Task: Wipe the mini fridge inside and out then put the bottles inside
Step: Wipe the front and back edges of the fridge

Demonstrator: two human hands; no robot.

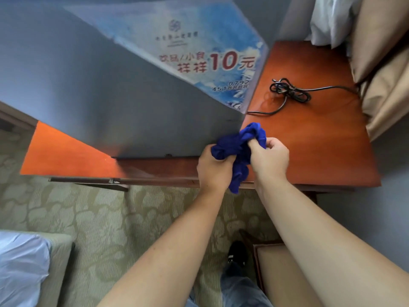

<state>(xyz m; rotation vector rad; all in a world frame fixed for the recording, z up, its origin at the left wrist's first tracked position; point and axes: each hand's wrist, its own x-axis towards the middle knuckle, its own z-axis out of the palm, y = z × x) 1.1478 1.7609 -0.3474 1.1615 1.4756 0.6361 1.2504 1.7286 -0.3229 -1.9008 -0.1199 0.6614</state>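
- The left hand's fingers are curled tight round the lower left bunch of a blue cloth; the right hand's fingers and thumb are clamped on its upper right part; the two hands sit close together, with the cloth crumpled between them
- A tail of the cloth hangs down between the wrists, across the front edge of the wooden table; the cloth's top fold sits at the near corner of the mini fridge, though whether it touches the fridge I cannot tell
- The fridge is grey and stands on the left part of the table, with its near bottom edge close to the table's front edge; one of its faces carries a blue sticker with red and dark print
- A black cable lies coiled on the right part of the table, toward the back; one end runs to the right edge, under a beige curtain
- Below the table's front edge lies patterned carpet; a dark shoe stands on it between the forearms
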